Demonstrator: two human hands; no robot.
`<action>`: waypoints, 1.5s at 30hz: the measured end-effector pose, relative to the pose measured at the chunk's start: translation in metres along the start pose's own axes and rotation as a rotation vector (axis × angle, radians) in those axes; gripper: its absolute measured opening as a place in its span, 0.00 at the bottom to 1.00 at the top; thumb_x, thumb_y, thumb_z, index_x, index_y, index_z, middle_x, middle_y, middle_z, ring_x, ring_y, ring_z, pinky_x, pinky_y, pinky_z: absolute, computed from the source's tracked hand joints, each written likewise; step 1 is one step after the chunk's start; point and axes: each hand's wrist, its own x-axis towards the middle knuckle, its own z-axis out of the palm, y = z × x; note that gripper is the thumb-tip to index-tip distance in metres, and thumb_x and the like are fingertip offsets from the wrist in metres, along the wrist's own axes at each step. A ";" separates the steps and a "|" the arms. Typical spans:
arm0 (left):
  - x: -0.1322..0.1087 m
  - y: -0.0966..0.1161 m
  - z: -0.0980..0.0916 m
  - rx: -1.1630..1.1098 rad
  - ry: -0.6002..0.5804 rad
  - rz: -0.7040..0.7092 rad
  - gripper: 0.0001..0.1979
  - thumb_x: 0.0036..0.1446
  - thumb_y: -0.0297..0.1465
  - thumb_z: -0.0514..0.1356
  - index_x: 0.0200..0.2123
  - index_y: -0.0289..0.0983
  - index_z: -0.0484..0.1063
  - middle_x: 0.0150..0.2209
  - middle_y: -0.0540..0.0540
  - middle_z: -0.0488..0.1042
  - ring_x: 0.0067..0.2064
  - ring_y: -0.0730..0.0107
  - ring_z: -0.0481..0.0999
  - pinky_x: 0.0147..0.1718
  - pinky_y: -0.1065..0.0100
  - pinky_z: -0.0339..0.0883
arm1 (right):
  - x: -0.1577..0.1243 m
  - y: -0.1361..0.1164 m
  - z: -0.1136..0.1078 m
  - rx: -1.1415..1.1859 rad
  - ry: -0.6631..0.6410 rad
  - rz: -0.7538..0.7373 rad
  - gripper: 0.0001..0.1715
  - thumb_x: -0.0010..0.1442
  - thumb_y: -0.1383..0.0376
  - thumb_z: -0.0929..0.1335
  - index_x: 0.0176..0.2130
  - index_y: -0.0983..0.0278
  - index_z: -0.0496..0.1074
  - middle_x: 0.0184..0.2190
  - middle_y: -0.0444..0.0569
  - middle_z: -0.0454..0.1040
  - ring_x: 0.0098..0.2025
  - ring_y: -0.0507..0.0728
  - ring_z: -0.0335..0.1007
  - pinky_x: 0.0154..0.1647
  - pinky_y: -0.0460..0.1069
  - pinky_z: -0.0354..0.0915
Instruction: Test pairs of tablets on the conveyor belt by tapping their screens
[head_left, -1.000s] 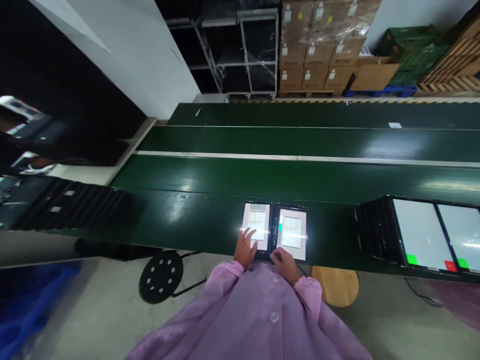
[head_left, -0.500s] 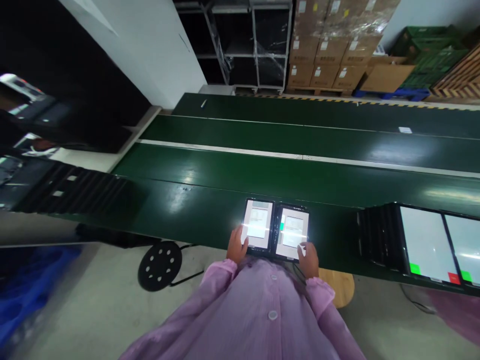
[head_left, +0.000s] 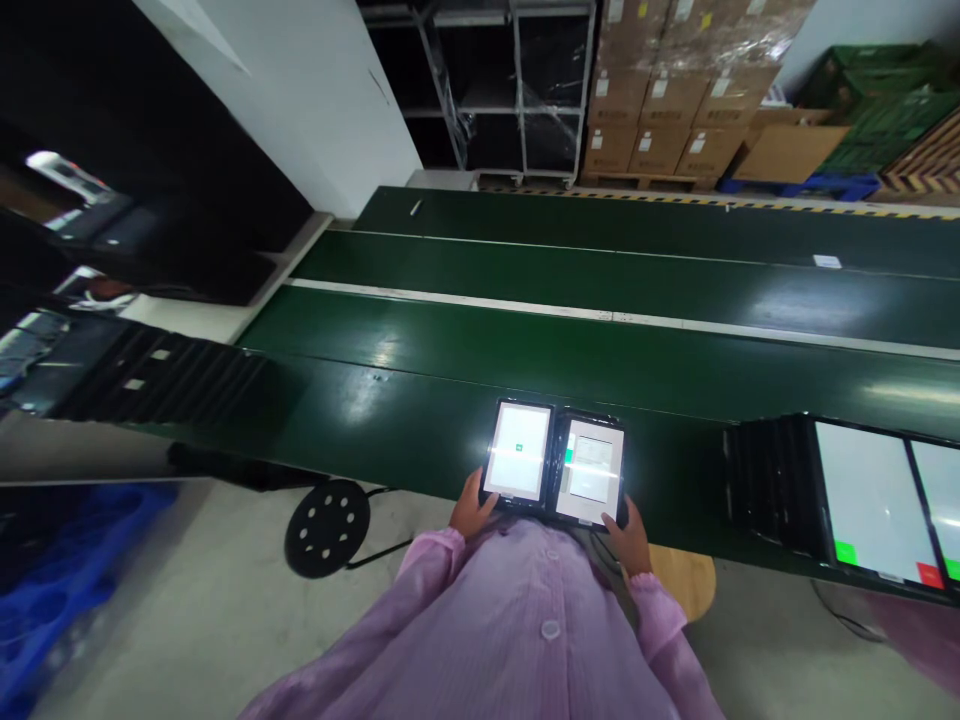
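Observation:
Two lit tablets with black frames lie side by side at the front edge of the green bench. The left tablet [head_left: 517,470] shows a white screen with a small green icon in its middle. On the right tablet [head_left: 590,480] there is a pale window and a green patch at the left. My left hand [head_left: 471,508] grips the left tablet's lower left corner, thumb on the front. My right hand [head_left: 631,538] holds the right tablet's lower right corner, thumb at the bottom edge; its other fingers are partly hidden.
A row of black tablets [head_left: 772,490] stands to the right, some with lit screens [head_left: 874,490]. More black devices [head_left: 172,375] are lined up on the left. Below the bench [head_left: 420,440] are a black stool [head_left: 328,528] and a wooden seat [head_left: 682,580]. Cartons [head_left: 656,100] are stacked beyond.
The left tablet's screen has gone from a document-like window to white with a green icon. My right thumb has moved off the right screen to its lower corner. The view has shifted slightly.

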 end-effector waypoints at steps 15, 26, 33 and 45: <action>-0.001 0.007 -0.008 0.000 -0.051 -0.015 0.42 0.58 0.40 0.61 0.72 0.35 0.53 0.69 0.32 0.59 0.72 0.46 0.58 0.71 0.44 0.50 | 0.006 0.000 -0.001 0.015 -0.005 0.024 0.53 0.50 0.42 0.70 0.64 0.71 0.65 0.65 0.66 0.68 0.67 0.73 0.63 0.70 0.63 0.56; 0.001 0.003 0.006 -0.045 0.068 -0.059 0.38 0.60 0.44 0.60 0.68 0.32 0.58 0.66 0.31 0.64 0.69 0.47 0.64 0.69 0.45 0.55 | 0.006 0.000 0.002 0.029 0.036 0.020 0.51 0.52 0.41 0.69 0.62 0.71 0.67 0.63 0.66 0.69 0.66 0.74 0.64 0.69 0.65 0.58; 0.019 0.020 0.019 -0.040 0.205 -0.240 0.36 0.58 0.45 0.63 0.63 0.32 0.61 0.62 0.30 0.67 0.65 0.44 0.68 0.66 0.46 0.60 | 0.003 -0.005 0.012 0.011 0.077 0.033 0.54 0.55 0.39 0.67 0.65 0.72 0.63 0.65 0.67 0.67 0.68 0.73 0.62 0.70 0.63 0.56; 0.029 0.030 0.021 -0.033 0.218 -0.376 0.33 0.58 0.48 0.65 0.60 0.36 0.61 0.58 0.33 0.71 0.61 0.47 0.73 0.61 0.47 0.66 | -0.002 -0.009 0.015 0.028 0.114 0.004 0.52 0.56 0.41 0.68 0.65 0.72 0.62 0.64 0.66 0.68 0.67 0.72 0.63 0.69 0.63 0.58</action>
